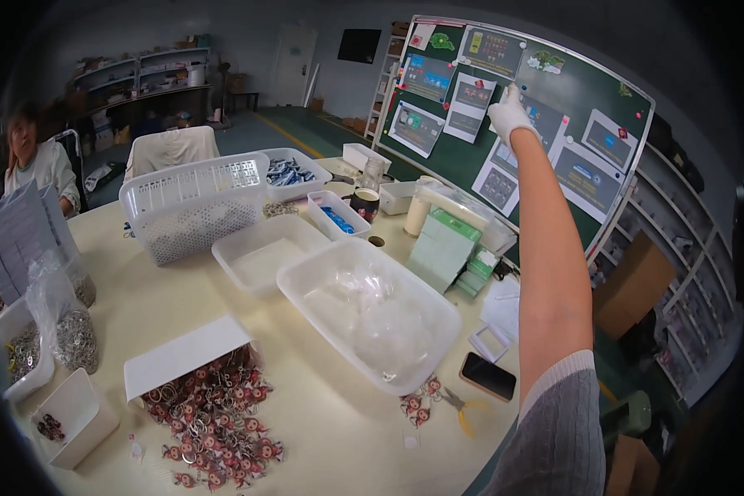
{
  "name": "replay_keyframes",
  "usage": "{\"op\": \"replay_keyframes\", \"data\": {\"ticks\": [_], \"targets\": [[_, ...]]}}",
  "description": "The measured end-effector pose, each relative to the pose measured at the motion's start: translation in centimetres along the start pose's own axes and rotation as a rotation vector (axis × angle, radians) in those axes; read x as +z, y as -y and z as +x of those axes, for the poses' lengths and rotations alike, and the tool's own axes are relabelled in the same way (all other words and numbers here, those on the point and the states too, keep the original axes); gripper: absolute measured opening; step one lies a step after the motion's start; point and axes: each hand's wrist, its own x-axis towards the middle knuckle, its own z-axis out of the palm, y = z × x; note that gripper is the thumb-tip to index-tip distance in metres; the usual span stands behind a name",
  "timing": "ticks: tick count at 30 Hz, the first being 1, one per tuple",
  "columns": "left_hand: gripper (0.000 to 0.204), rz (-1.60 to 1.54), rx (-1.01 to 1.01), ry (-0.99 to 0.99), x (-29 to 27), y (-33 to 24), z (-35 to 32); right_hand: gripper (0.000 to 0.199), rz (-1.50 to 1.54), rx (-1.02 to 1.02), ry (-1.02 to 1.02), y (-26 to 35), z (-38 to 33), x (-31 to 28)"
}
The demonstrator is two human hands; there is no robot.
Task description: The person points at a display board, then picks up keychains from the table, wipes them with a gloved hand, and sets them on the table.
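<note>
My right hand [510, 116], in a white glove, is stretched far out to a green board [603, 99] standing behind the table. Its fingertip touches the board near a pinned paper sheet [471, 97]; whether it pinches anything is unclear. My bare forearm and grey sleeve rise from the lower right. My left hand is out of view. On the cream table [339, 430] below lies a heap of small red figure charms on rings [215, 417], spilling from a tipped white box [182, 354].
A large clear tray [370, 314], a smaller tray [264, 252] and a white basket [194, 207] stand mid-table. A phone [488, 376], pliers [459, 407] and green card stacks [446, 248] lie at the right. Bags of metal rings [62, 322] sit left. A person [33, 161] sits at the far left.
</note>
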Motion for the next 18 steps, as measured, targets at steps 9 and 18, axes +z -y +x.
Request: {"op": "replay_keyframes", "data": {"ticks": [9, 18], "targets": [[0.024, 0.042, -0.045, -0.021, 0.7, -0.6, -0.5, 0.076, -0.009, 0.021, -0.005, 1.2, -0.6, 2.0], [0.024, 0.067, -0.031, -0.004, 0.6, -0.6, -0.6, 0.075, -0.027, 0.045, 0.040, 2.6, -1.5, 0.6]]}}
